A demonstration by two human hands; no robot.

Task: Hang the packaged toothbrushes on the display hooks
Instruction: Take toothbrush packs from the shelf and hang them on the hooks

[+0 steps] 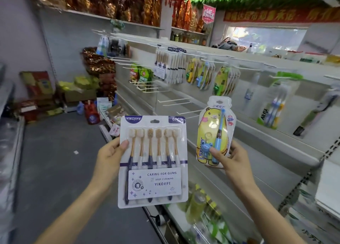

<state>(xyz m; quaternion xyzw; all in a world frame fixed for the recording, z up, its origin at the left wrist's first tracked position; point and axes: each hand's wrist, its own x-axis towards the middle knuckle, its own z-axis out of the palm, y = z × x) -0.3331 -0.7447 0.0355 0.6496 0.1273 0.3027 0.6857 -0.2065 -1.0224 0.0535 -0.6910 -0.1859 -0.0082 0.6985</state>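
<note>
1. The left hand [108, 155] pinches the left edge of a six-pack [153, 161]: thumb on the front beside the brush necks, the other fingers closed behind the card.
2. The pack reads "YIKOJIFE" at top left, "6PCS" at top right, and on its lower label "CARING FOR GUMS", "DEEP CLEANING", "YIKOJIFE". It is held upright, with its hang slot at the top.
3. The right hand [232, 159] grips the lower right part of a kids' pack [214, 131]: thumb pressed on the front near a blue frog charm, fingers wrapped behind the right edge.
4. This pack shows a yellow bear and a blue brush, with "BABY" on a small red badge; the other print is too blurred to read.
5. Both packs are held in the air in front of the display, side by side and apart.
6. Bare white hooks [173, 100] jut out just above and behind them.
7. Higher hooks carry hung six-packs [170, 65] and hung kids' packs [227, 80].
8. Further right hangs a green pack [276, 104].
9. Boxes and bags [77, 94] crowd the aisle floor [55, 161] at the far left.
</note>
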